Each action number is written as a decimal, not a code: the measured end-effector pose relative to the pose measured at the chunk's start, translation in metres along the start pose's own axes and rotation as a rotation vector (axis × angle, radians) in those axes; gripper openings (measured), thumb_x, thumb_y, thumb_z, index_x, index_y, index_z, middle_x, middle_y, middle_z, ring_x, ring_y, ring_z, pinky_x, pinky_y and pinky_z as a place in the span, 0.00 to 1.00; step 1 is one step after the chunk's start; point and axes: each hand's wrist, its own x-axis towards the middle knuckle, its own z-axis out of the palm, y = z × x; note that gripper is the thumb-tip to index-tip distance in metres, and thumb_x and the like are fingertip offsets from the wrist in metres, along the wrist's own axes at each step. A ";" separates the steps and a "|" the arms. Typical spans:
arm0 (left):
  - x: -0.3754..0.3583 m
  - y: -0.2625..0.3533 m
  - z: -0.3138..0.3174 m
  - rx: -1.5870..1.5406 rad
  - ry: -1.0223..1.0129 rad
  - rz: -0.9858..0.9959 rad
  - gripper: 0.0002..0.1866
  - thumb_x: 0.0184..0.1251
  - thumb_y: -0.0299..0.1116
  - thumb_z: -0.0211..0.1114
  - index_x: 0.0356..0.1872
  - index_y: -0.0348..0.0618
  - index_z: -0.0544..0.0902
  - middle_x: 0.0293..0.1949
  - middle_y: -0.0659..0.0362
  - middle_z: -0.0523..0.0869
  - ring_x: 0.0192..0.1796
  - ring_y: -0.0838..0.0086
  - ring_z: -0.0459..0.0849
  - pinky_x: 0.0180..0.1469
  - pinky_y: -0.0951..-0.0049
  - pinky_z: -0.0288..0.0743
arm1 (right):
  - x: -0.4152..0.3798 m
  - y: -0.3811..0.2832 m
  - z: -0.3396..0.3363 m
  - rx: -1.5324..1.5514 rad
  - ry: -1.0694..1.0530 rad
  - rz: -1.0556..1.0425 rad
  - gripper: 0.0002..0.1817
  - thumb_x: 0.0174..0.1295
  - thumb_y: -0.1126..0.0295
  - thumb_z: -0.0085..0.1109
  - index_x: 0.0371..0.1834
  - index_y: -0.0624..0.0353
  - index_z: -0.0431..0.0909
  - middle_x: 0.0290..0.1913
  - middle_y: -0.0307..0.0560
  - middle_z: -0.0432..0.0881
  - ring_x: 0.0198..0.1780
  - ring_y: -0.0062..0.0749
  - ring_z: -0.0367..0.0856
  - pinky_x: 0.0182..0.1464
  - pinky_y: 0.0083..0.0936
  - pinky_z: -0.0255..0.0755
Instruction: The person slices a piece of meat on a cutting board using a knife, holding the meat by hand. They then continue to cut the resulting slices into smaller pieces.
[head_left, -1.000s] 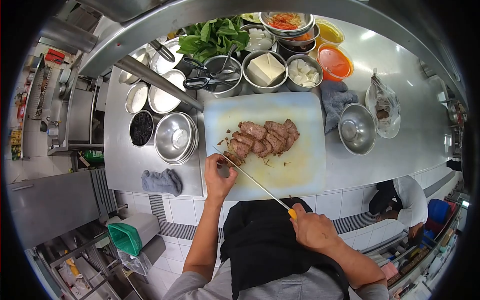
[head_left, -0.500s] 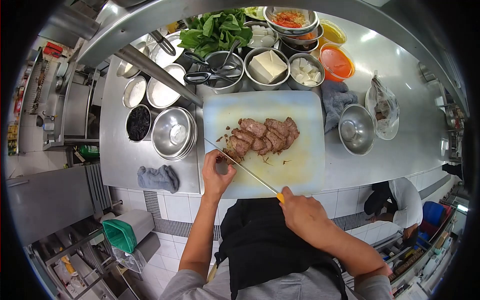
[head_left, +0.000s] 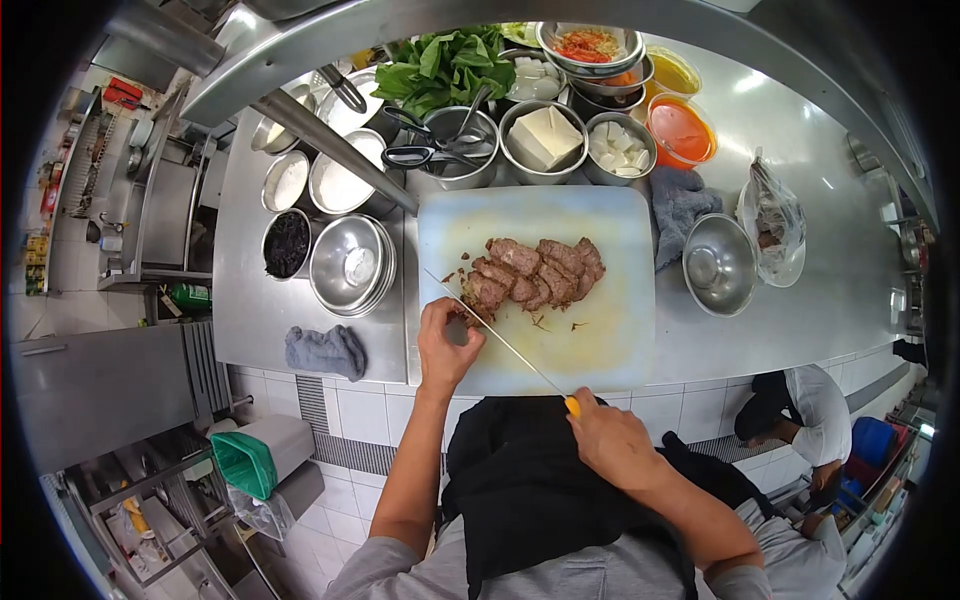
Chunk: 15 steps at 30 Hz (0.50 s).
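Cooked meat (head_left: 540, 270), brown and cut into thick slices, lies in a row on a white cutting board (head_left: 610, 350) with yellowish stains. My right hand (head_left: 615, 440) is closed round the yellow handle of a long, thin knife (head_left: 520, 355). Its blade slants up and left across the left end of the meat. At that same end, my left hand (head_left: 447, 345) has its fingers curled against a piece of meat, close beside the blade; the fingertips are partly hidden. Small crumbs and shreds of meat are scattered on the board.
Behind the board stand metal containers of ladles (head_left: 460, 150), tofu (head_left: 545, 138) and white chunks (head_left: 618, 150), plus an orange sauce tub (head_left: 682, 130). Stacked bowls (head_left: 350, 265) are left, a single bowl (head_left: 718, 265) right. A metal post (head_left: 335, 150) slants overhead. A person crouches at right.
The whole view has shifted slightly, so the table appears further right. Both hands and the knife stay at the meat's left end. More of another person's grey clothing shows at lower right.
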 end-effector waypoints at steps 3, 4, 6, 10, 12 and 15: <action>0.000 0.001 0.000 0.010 -0.010 0.011 0.22 0.46 0.21 0.69 0.47 0.37 0.78 0.46 0.50 0.82 0.45 0.58 0.82 0.49 0.63 0.79 | -0.020 0.000 -0.019 0.006 -0.090 0.073 0.15 0.74 0.63 0.53 0.50 0.65 0.71 0.27 0.59 0.84 0.29 0.58 0.86 0.33 0.49 0.81; -0.001 0.000 0.001 0.011 -0.013 0.007 0.22 0.46 0.21 0.69 0.47 0.37 0.78 0.46 0.50 0.82 0.45 0.58 0.82 0.49 0.63 0.79 | -0.023 0.000 -0.022 0.012 -0.153 0.118 0.15 0.74 0.62 0.53 0.51 0.65 0.71 0.27 0.59 0.84 0.30 0.59 0.86 0.35 0.49 0.81; -0.001 -0.001 0.004 0.035 0.017 0.079 0.22 0.46 0.22 0.68 0.47 0.37 0.78 0.41 0.52 0.81 0.40 0.63 0.82 0.47 0.67 0.78 | -0.019 -0.002 -0.024 0.010 -0.169 0.127 0.15 0.74 0.63 0.53 0.51 0.66 0.71 0.28 0.60 0.85 0.31 0.60 0.86 0.36 0.50 0.81; 0.000 0.000 0.003 -0.013 -0.002 -0.014 0.22 0.46 0.22 0.69 0.47 0.36 0.78 0.40 0.52 0.82 0.40 0.63 0.83 0.47 0.67 0.78 | 0.004 -0.002 -0.012 0.063 -0.131 0.087 0.15 0.74 0.63 0.53 0.51 0.66 0.69 0.27 0.64 0.84 0.32 0.62 0.86 0.36 0.52 0.80; 0.000 -0.003 0.003 -0.025 0.002 -0.043 0.23 0.47 0.23 0.70 0.48 0.36 0.79 0.40 0.53 0.83 0.40 0.64 0.83 0.48 0.67 0.78 | 0.016 -0.001 0.004 0.066 -0.087 0.056 0.15 0.74 0.63 0.53 0.50 0.66 0.69 0.27 0.64 0.84 0.32 0.62 0.86 0.36 0.51 0.80; -0.001 -0.004 0.006 -0.053 0.024 -0.027 0.23 0.47 0.24 0.70 0.49 0.37 0.79 0.40 0.53 0.83 0.41 0.65 0.83 0.48 0.67 0.78 | 0.031 -0.001 0.029 0.055 -0.032 0.027 0.15 0.74 0.63 0.53 0.49 0.66 0.69 0.27 0.63 0.84 0.32 0.62 0.85 0.35 0.51 0.80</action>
